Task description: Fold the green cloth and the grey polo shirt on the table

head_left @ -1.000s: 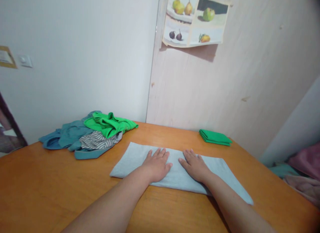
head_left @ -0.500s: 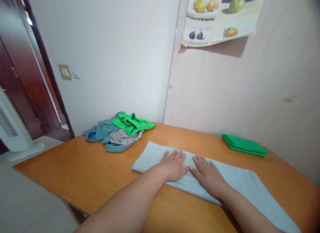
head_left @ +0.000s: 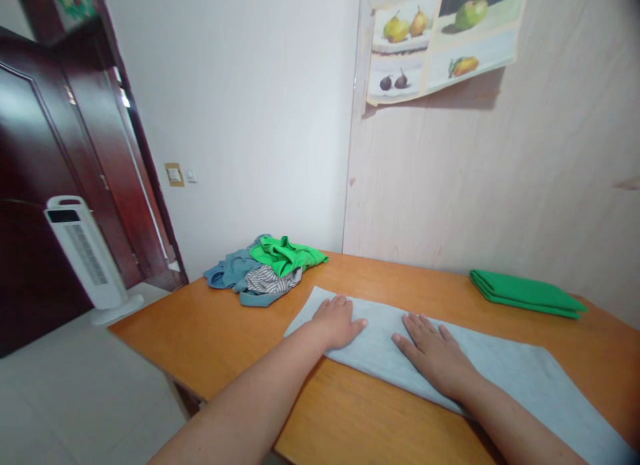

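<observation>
A light grey-blue piece of clothing (head_left: 380, 345), folded into a long strip, lies flat across the wooden table (head_left: 210, 345). My left hand (head_left: 337, 323) rests palm down near its left end, with the thumb out to the side. Farther right, my right hand (head_left: 435, 352) presses flat on the same cloth, fingers stretched out. A gap of cloth shows between the two hands. The right end of the cloth runs toward the lower right corner, partly behind my right forearm.
A crumpled heap of clothes (head_left: 233, 270), blue, striped and bright green, lies at the table's back left. Back right is a folded green cloth (head_left: 525, 293). A white tower fan (head_left: 90, 258) stands on the floor by dark doors. Fruit pictures (head_left: 445, 45) hang on the wall.
My hands have moved apart along the cloth, the left one toward its left end. The view has turned left, bringing more of the fan and doors into sight.
</observation>
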The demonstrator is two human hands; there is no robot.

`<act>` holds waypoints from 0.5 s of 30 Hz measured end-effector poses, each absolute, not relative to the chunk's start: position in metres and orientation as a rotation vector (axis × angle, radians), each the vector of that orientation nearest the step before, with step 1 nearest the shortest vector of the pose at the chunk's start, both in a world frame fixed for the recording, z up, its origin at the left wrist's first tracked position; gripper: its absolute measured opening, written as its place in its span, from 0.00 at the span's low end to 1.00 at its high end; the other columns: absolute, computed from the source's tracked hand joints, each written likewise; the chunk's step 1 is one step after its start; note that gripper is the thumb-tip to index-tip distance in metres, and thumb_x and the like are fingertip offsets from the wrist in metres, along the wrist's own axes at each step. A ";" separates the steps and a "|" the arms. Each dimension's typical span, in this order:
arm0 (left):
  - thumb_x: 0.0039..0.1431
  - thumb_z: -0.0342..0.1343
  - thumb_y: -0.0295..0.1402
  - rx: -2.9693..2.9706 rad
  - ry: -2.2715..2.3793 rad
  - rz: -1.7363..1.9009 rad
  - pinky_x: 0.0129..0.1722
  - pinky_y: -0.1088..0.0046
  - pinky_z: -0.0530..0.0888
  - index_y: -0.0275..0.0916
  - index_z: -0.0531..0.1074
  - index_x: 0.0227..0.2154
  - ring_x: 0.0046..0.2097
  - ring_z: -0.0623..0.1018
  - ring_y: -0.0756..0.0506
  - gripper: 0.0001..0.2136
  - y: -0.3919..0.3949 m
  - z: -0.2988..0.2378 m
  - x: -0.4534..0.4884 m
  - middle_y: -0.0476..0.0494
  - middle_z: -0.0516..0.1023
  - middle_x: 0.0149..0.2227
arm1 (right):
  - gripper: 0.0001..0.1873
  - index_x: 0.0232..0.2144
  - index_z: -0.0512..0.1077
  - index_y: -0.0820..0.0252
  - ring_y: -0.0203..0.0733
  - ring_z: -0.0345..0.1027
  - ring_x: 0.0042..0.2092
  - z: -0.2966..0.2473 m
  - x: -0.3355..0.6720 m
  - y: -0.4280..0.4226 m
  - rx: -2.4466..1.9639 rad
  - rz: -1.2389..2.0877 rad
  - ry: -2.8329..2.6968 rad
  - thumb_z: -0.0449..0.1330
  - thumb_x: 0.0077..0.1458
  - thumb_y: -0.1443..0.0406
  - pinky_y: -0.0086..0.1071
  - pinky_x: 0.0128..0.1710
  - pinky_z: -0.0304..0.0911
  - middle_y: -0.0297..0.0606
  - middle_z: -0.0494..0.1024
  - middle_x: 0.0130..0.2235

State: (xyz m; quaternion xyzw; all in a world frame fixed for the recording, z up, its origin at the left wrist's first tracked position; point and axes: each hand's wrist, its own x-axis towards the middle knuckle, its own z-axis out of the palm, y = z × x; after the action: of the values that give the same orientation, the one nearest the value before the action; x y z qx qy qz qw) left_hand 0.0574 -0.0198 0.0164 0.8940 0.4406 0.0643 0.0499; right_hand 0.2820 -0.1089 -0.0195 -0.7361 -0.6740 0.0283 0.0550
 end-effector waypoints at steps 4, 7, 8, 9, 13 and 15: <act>0.65 0.35 0.57 2.719 1.304 0.188 0.66 0.53 0.53 0.34 0.58 0.64 0.69 0.54 0.35 0.36 -0.018 0.008 0.046 0.30 0.55 0.68 | 0.44 0.69 0.52 0.63 0.50 0.37 0.71 -0.020 0.281 -0.109 -2.219 0.084 -2.040 0.35 0.62 0.41 0.52 0.68 0.34 0.40 0.50 0.70; 0.65 0.35 0.58 2.722 1.280 0.177 0.66 0.55 0.53 0.35 0.58 0.65 0.70 0.53 0.37 0.36 -0.014 0.008 0.041 0.32 0.54 0.69 | 0.44 0.69 0.52 0.62 0.50 0.36 0.71 -0.019 0.281 -0.109 -2.223 0.089 -2.039 0.35 0.62 0.41 0.51 0.69 0.34 0.40 0.49 0.71; 0.65 0.34 0.58 2.724 1.275 0.179 0.66 0.56 0.53 0.35 0.57 0.65 0.70 0.54 0.37 0.37 -0.013 0.009 0.039 0.32 0.54 0.69 | 0.44 0.69 0.52 0.62 0.50 0.36 0.71 -0.019 0.281 -0.109 -2.223 0.091 -2.041 0.35 0.62 0.41 0.51 0.68 0.34 0.40 0.49 0.71; 0.65 0.34 0.59 2.727 1.277 0.185 0.66 0.57 0.52 0.35 0.57 0.65 0.69 0.54 0.37 0.37 -0.011 0.009 0.037 0.32 0.54 0.69 | 0.44 0.69 0.52 0.62 0.50 0.36 0.71 -0.020 0.281 -0.109 -2.223 0.093 -2.042 0.35 0.62 0.41 0.52 0.68 0.34 0.41 0.49 0.71; 0.63 0.32 0.61 2.728 1.340 0.205 0.67 0.56 0.50 0.33 0.57 0.65 0.70 0.54 0.36 0.40 -0.006 0.008 0.027 0.30 0.54 0.69 | 0.44 0.68 0.53 0.63 0.50 0.37 0.71 -0.020 0.281 -0.108 -2.219 0.095 -2.037 0.35 0.62 0.41 0.52 0.68 0.35 0.42 0.50 0.71; 0.62 0.32 0.63 2.710 1.390 0.197 0.67 0.54 0.48 0.34 0.56 0.66 0.70 0.52 0.35 0.42 -0.004 0.007 0.024 0.30 0.52 0.69 | 0.44 0.68 0.53 0.63 0.50 0.37 0.71 -0.020 0.281 -0.108 -2.217 0.095 -2.029 0.35 0.62 0.41 0.52 0.68 0.35 0.42 0.50 0.70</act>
State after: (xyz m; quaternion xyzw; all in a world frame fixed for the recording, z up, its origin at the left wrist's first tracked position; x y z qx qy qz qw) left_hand 0.0241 -0.0038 0.0074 0.8870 0.4550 0.0645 0.0448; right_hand 0.2808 -0.1084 -0.0202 -0.7357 -0.6732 0.0316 0.0674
